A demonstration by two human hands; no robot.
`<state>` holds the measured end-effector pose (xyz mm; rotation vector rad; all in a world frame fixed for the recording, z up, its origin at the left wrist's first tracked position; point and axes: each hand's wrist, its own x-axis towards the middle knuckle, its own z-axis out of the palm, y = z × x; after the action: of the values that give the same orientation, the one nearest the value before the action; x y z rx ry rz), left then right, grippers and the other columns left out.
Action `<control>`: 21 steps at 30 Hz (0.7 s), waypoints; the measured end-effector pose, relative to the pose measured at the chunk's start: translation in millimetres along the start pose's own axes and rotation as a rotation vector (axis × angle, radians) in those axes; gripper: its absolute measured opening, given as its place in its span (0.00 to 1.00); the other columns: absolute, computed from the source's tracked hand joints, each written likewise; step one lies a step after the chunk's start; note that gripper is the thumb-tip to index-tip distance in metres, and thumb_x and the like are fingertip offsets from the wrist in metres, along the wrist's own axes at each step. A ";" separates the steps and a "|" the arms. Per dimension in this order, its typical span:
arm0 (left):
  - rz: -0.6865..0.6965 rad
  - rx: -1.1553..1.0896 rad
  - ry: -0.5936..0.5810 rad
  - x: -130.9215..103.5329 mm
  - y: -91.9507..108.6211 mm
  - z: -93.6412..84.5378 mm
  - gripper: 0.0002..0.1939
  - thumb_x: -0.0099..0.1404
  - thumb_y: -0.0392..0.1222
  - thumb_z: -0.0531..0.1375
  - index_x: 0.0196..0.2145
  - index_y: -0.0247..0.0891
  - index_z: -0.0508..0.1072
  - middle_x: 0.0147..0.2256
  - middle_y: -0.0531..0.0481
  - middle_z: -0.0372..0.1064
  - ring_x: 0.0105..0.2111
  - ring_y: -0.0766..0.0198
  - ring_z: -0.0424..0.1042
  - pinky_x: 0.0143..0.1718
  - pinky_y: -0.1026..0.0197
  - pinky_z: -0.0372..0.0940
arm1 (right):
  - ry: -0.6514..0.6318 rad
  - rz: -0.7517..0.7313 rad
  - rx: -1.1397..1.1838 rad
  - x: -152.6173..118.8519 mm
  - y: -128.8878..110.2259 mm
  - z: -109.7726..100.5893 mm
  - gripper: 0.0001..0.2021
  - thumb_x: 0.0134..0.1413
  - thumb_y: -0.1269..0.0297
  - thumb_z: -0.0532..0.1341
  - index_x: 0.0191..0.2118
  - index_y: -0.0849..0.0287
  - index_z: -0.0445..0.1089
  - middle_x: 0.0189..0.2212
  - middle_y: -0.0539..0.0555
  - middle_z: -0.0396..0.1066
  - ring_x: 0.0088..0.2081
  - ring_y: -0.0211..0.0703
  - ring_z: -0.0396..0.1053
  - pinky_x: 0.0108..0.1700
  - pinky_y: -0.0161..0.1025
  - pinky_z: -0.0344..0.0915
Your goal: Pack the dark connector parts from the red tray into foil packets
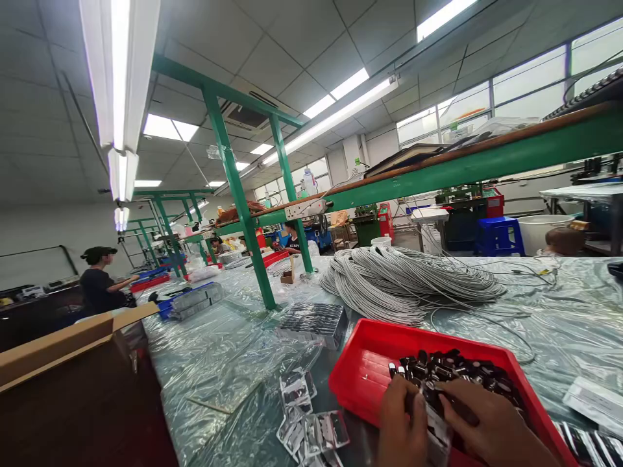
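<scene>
Our left hand (402, 418): pinching one clear packet (439, 433) over the red tray (363, 373).
Our right hand (479, 415): at the packet's top; its grip we cannot tell.
Black parts (457, 366): dozens, inside the tray.
Grey cable heap (389, 279): one, behind the tray.

Curled left hand (402, 418) beside right hand (481, 415)
</scene>
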<state>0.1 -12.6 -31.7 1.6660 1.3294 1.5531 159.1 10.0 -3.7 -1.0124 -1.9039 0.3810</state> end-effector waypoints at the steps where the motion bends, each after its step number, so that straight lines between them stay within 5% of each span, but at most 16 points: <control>1: -0.022 0.013 0.035 1.2 -1.8 0.7 0.17 0.68 0.55 0.53 0.32 0.39 0.69 0.33 0.47 0.69 0.35 0.58 0.66 0.39 0.58 0.60 | 0.021 0.050 0.008 0.5 4.4 -1.8 0.12 0.54 0.55 0.58 0.33 0.53 0.78 0.31 0.55 0.80 0.31 0.49 0.78 0.35 0.39 0.74; 5: -0.120 -0.028 0.113 8.1 -4.1 -3.6 0.21 0.68 0.58 0.50 0.32 0.38 0.68 0.32 0.47 0.69 0.34 0.58 0.66 0.38 0.58 0.60 | 0.125 0.305 -0.068 5.5 24.3 -16.4 0.16 0.50 0.49 0.59 0.35 0.53 0.78 0.34 0.56 0.81 0.34 0.54 0.78 0.37 0.44 0.75; 8: -0.199 -0.135 0.062 9.8 -0.2 -6.5 0.23 0.66 0.62 0.51 0.34 0.39 0.69 0.32 0.50 0.69 0.33 0.60 0.66 0.37 0.60 0.60 | 0.208 0.314 -0.178 8.4 25.7 -21.2 0.23 0.46 0.45 0.58 0.39 0.56 0.77 0.41 0.61 0.79 0.42 0.62 0.76 0.44 0.53 0.72; 11: -0.241 -0.252 0.019 8.7 4.6 -5.6 0.25 0.62 0.66 0.55 0.36 0.39 0.70 0.32 0.52 0.69 0.34 0.61 0.67 0.37 0.62 0.60 | 0.049 0.334 -0.006 7.5 8.4 -17.0 0.23 0.48 0.43 0.58 0.39 0.56 0.77 0.42 0.61 0.78 0.45 0.61 0.75 0.45 0.49 0.72; 15: -0.319 -0.360 -0.037 9.0 6.4 -5.0 0.27 0.58 0.69 0.58 0.33 0.39 0.68 0.29 0.54 0.66 0.32 0.62 0.65 0.34 0.63 0.60 | -0.230 0.442 0.372 4.6 -13.6 -11.2 0.19 0.53 0.45 0.57 0.36 0.55 0.76 0.31 0.55 0.79 0.35 0.52 0.76 0.35 0.39 0.73; 21: -0.292 -0.396 -0.141 9.8 8.4 -9.4 0.26 0.58 0.66 0.59 0.33 0.38 0.69 0.30 0.53 0.66 0.34 0.62 0.66 0.39 0.62 0.62 | -0.197 0.465 0.480 5.4 -9.1 -8.9 0.16 0.49 0.49 0.63 0.35 0.58 0.74 0.32 0.55 0.78 0.31 0.50 0.74 0.37 0.39 0.72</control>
<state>-7.3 -9.7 -17.8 1.2508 1.0543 1.3889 160.8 7.4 9.8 -1.1027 -1.6079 1.1827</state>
